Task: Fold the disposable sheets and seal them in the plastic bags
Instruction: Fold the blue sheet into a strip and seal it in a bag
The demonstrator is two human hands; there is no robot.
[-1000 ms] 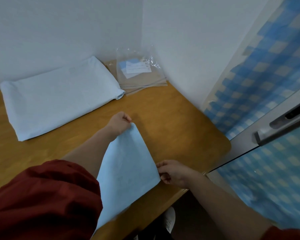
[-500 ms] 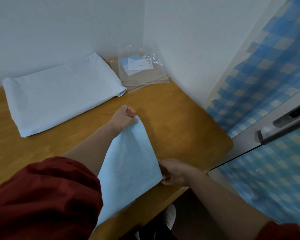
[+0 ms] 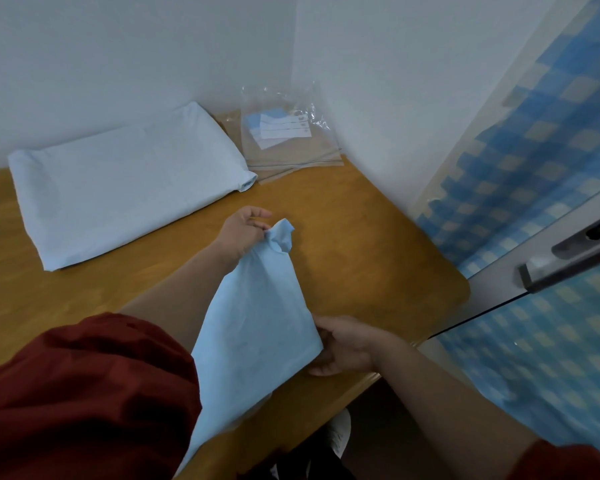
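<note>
Over the near edge of the tabletop (image 3: 361,258): disposable sheet (image 3: 257,327) mid-fold
Grips: left hand (image 3: 245,233) pinches far corner, right hand (image 3: 343,346) clamps near corner; pull taut, match edges before creasing

Your left hand (image 3: 243,230) pinches the far corner of the light blue sheet (image 3: 257,327) over the wooden surface (image 3: 361,244); your right hand (image 3: 347,344) grips its near edge.
</note>
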